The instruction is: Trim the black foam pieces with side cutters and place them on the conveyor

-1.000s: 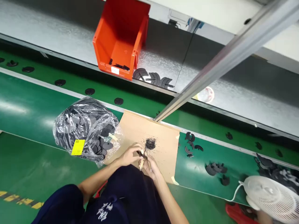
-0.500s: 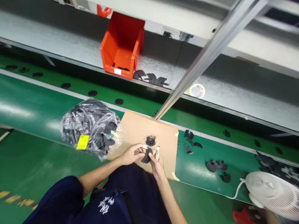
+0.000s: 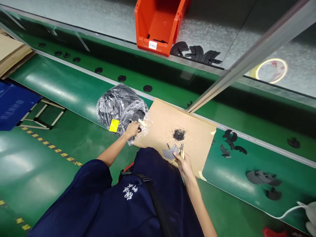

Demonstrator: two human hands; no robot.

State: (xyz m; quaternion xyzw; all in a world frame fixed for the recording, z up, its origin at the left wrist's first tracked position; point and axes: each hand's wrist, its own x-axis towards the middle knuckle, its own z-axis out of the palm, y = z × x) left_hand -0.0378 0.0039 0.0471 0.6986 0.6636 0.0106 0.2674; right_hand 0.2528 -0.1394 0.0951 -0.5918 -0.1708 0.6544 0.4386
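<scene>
My left hand (image 3: 133, 128) is at the mouth of a clear plastic bag (image 3: 112, 105) full of dark plastic parts, its fingers curled down among them. What lies under those fingers is hidden. In my right hand (image 3: 184, 163) are a curved grey plastic part (image 3: 170, 153), pinched by the thumb, and a pair of nippers (image 3: 182, 153) with cream handles. Both are held over a cardboard sheet (image 3: 158, 115) taped to the green bench. A heap of small black scraps (image 3: 179, 134) lies on the sheet beyond that hand.
Loose curved parts (image 3: 263, 177) lie on the bench at right. Round black parts (image 3: 147, 88) sit in a row along the green belt behind. A red bin (image 3: 153, 42) and a tape roll (image 3: 271, 70) are on the shelf. A metal post (image 3: 237, 62) rises behind the cardboard.
My left hand has left the part held between both hands and moved left to the bag. My right hand keeps the curved part and nippers. The view has shifted.
</scene>
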